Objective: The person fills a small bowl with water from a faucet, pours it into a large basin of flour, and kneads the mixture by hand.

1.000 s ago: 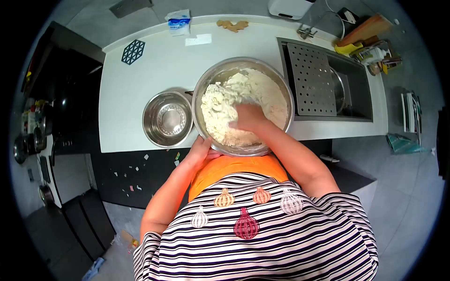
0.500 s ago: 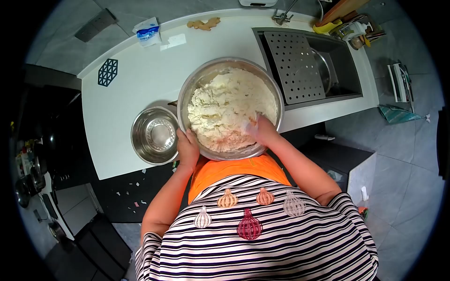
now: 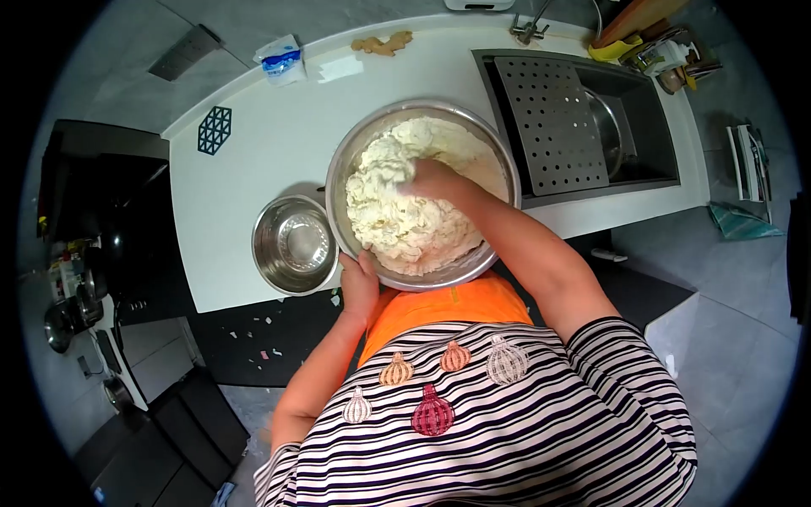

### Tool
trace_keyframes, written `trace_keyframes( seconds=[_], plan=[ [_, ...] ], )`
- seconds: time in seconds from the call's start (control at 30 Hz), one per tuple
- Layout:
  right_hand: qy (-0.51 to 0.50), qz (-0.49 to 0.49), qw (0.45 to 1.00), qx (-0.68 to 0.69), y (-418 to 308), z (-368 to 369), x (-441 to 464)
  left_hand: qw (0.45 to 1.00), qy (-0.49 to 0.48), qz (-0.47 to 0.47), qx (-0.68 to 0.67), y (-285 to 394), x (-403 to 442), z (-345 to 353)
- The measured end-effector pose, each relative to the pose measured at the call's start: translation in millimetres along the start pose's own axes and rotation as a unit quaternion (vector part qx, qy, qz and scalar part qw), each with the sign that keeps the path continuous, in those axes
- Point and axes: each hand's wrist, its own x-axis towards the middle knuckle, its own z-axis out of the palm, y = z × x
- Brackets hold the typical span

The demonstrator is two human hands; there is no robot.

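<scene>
A large steel mixing bowl (image 3: 336, 144) sits at the counter's front edge, against my body. Pale, lumpy dough (image 3: 405, 224) fills much of it, with looser flour along the far and right sides. My left hand (image 3: 361, 283) grips the bowl's near-left rim, thumb up at the edge. Inside the bowl, my right hand (image 3: 429, 179) is closed on dough near the middle; its fingertips are blurred and partly covered by dough. Close beside my left hand stands a smaller steel bowl (image 3: 296, 245), with shiny reflections on its bottom.
On the right is a sink (image 3: 650, 118) partly covered by a perforated metal tray (image 3: 553, 127). A faucet (image 3: 528, 32) rises behind it. Along the back lie ginger (image 3: 382, 44) and a blue-white packet (image 3: 281, 61). A dark hexagonal trivet (image 3: 214, 130) lies at left.
My right hand has moved from the bowl's near-right side to the middle, farther left and away from me. The dough there is pushed into new folds. My left hand stays at the rim.
</scene>
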Motion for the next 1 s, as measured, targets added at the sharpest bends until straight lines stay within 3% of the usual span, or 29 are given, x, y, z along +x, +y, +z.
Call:
trace_keyframes(
  seconds=[0.07, 0.2, 0.33, 0.4, 0.47, 0.57, 0.67, 0.83, 0.93, 1.0],
  plan=[
    [-0.065, -0.039, 0.995, -0.065, -10, 2, -13, 1.0, 0.005, -0.006, -0.009, 4, -1, 0],
    [-0.052, -0.089, 0.981, -0.167, -11, 4, -57, 0.999, -0.003, -0.038, -0.035, 5, -4, -1],
    [-0.042, -0.066, 0.988, -0.133, 11, -13, -87, 0.997, 0.002, 0.005, -0.081, 6, -7, -3],
    [-0.054, -0.026, 0.997, -0.046, 23, -24, -95, 0.997, 0.001, 0.002, -0.076, 8, -8, -3],
    [-0.06, -0.006, 0.996, -0.065, 32, -31, -94, 0.997, 0.003, -0.002, -0.075, 9, -7, -3],
    [0.079, 0.088, 0.992, -0.041, 47, -32, -87, 0.998, -0.01, -0.025, -0.061, 3, -6, -2],
    [0.132, 0.025, 0.99, 0.047, 59, -35, -62, 0.999, -0.013, -0.029, -0.011, -5, -3, 0],
    [0.128, 0.092, 0.987, 0.01, 34, -22, -10, 0.999, 0.025, 0.029, 0.009, -12, -2, 4],
    [0.08, 0.028, 0.995, -0.043, 20, -16, -15, 0.999, -0.007, -0.036, 0.005, -10, -1, 4],
    [-0.011, -0.033, 0.993, -0.116, 18, -16, -33, 1.0, 0.011, -0.013, 0.01, -11, -3, 5]
  ],
)
